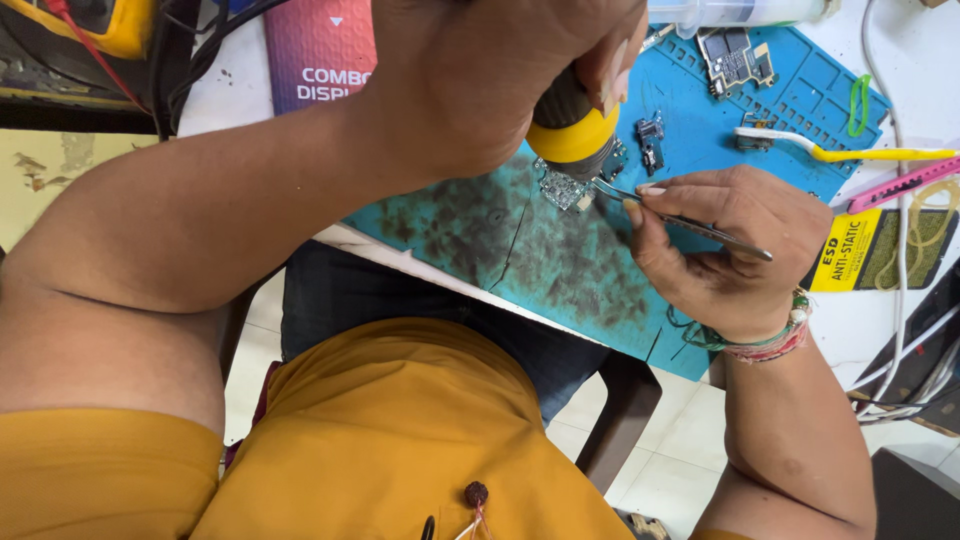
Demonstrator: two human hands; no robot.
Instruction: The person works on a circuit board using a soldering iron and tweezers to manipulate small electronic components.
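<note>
Your white surface [905, 40] carries a blue work mat [560, 255], scorched dark where the work happens, so heat and residue stay off the top beneath. On that patch lies the small circuit board [563, 187]. Your left hand [480, 75] is clenched around a yellow-collared tool [570, 125], held upright so its tip comes straight down on the board. Your right hand [725, 245] pinches metal tweezers [680, 218] low and flat, their points at the board's edge, likely to steady it. A yellow-handled brush [850, 150] lies well apart.

Glossy metal tweezers [700, 226] — matt, soot-stained rubbery mat [560, 260]
</note>
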